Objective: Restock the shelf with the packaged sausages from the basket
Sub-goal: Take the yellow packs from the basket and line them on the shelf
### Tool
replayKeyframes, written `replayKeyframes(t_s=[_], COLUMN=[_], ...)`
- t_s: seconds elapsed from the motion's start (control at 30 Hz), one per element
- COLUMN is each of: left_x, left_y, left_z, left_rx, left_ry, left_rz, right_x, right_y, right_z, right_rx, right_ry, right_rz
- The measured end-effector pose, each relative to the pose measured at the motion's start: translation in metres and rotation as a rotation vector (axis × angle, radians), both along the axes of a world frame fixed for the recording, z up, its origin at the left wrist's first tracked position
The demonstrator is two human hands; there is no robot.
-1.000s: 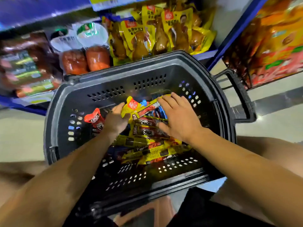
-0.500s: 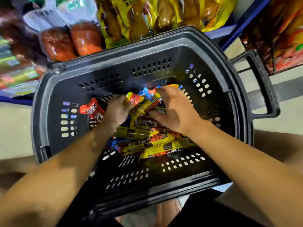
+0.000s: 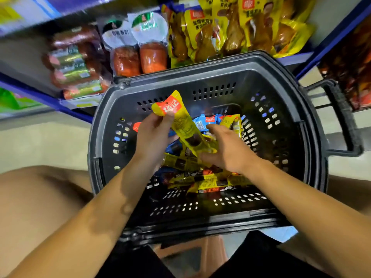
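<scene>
A black plastic basket stands in front of me and holds several long sausage packs in yellow, red and blue wrappers. My left hand pinches the top end of one yellow sausage pack with a red label and holds it raised and tilted above the pile. My right hand reaches into the basket with fingers spread and rests on the lower end of that pack and the pile. The shelf lies just beyond the basket.
On the shelf lie dark red sausages, round ham packs and yellow chicken-leg packs. The basket's handle sticks out to the right. A second rack of red packs stands at right. My knees flank the basket.
My left hand has lifted one yellow pack up out of the pile. My right hand has slid back from the far packs toward the pack's lower end. The view tilted up toward the shelf.
</scene>
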State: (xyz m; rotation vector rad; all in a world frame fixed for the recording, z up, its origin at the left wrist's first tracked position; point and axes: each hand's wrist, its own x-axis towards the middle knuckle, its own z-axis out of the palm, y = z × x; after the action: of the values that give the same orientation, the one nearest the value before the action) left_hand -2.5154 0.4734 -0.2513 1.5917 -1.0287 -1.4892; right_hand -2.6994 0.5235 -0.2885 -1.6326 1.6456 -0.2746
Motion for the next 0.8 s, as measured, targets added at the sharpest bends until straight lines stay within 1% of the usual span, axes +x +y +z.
replayKeyframes(t_s=[0.07, 0.13, 0.2, 0.3, 0.33, 0.4, 0.47, 0.53, 0.6, 0.7, 0.73, 0.8], left_x=[-0.002, -0.005, -0.009, -0.012, -0.013, -0.015, -0.019, -0.026, -0.033, -0.046, -0.052, -0.064], left_y=[0.002, 0.001, -0.001, -0.004, -0.005, -0.005, -0.002, 0.003, 0.008, 0.014, 0.016, 0.021], left_z=[0.007, 0.010, 0.011, 0.005, 0.000, -0.011, -0.028, -0.052, -0.081, -0.122, -0.132, -0.147], left_rx=[0.083, 0.120, 0.134, 0.160, 0.167, 0.192, 0.211, 0.181, 0.125, 0.043, 0.019, -0.037], left_ry=[0.108, 0.173, 0.177, 0.203, 0.199, 0.152, 0.056, -0.081, -0.290, -0.612, -0.679, -0.769], left_rz=[0.042, 0.084, 0.106, 0.099, 0.073, 0.006, -0.046, -0.122, -0.269, -0.534, -0.601, -0.712], right_x=[0.001, 0.003, 0.002, -0.002, -0.004, -0.011, -0.019, -0.028, -0.035, -0.040, -0.040, -0.040], right_y=[0.004, 0.008, 0.013, 0.018, 0.020, 0.021, 0.022, 0.023, 0.022, 0.019, 0.018, 0.017], right_z=[-0.001, 0.000, 0.004, 0.004, 0.003, 0.001, -0.001, -0.005, -0.011, -0.016, -0.015, -0.015], right_rx=[0.001, -0.009, -0.047, -0.152, -0.145, -0.045, 0.077, 0.165, 0.269, 0.439, 0.477, 0.518], right_ry=[-0.022, -0.023, 0.007, 0.023, 0.000, -0.079, -0.151, -0.173, -0.253, -0.467, -0.514, -0.545], right_rz=[-0.001, -0.040, -0.123, -0.157, -0.184, -0.328, -0.472, -0.538, -0.658, -0.851, -0.869, -0.870])
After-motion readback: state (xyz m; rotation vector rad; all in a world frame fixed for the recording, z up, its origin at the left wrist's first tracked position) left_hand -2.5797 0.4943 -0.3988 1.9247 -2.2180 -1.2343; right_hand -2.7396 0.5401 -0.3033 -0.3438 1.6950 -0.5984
